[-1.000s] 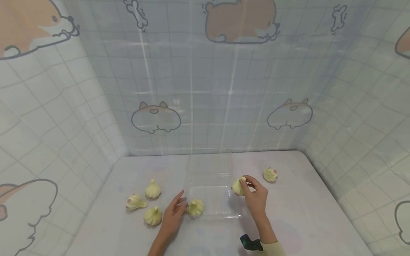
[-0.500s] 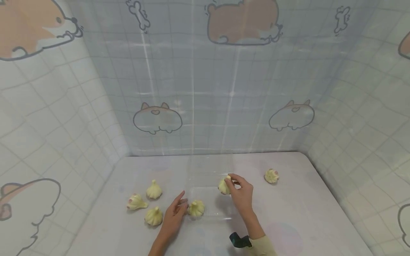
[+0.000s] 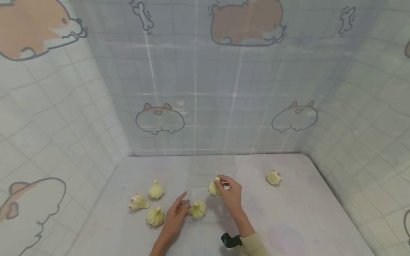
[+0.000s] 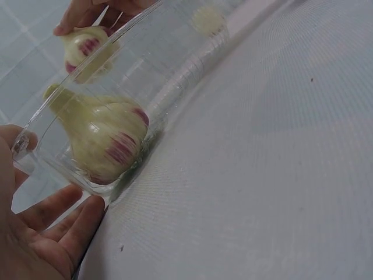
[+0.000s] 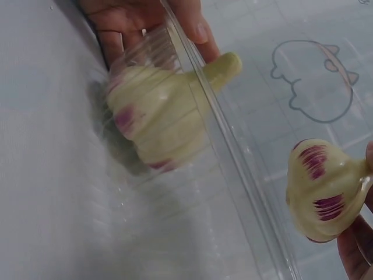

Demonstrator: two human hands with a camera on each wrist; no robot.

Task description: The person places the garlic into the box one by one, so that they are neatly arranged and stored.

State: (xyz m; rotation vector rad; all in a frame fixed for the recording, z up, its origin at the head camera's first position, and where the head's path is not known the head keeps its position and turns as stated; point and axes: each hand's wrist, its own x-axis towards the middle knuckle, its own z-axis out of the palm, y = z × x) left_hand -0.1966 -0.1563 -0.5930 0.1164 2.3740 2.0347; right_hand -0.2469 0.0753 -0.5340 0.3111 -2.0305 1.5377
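My right hand (image 3: 231, 195) pinches a garlic bulb (image 3: 213, 188) by its stem, above a clear plastic clamshell container (image 4: 175, 64). The bulb is pale yellow with purple streaks in the right wrist view. Another garlic bulb (image 3: 198, 209) sits inside the container at its near left corner, stem up. My left hand (image 3: 175, 215) lies along the container's left side. In the left wrist view its fingers (image 4: 81, 227), fairly straight, touch the outside wall and one fingertip is at the rim. Much of the clear container is hard to make out in the head view.
Three garlic bulbs lie left of my left hand: one upright at the back (image 3: 155, 190), one tipped over (image 3: 138, 202) and one nearer (image 3: 155, 217). A further bulb (image 3: 273, 177) lies back right. Printed curtain walls (image 3: 211, 81) enclose the white table (image 3: 288, 213).
My right hand has carried its garlic bulb leftward, from the container's right edge to over its middle. My left hand stays at the container's left side. The head view has shifted slightly.
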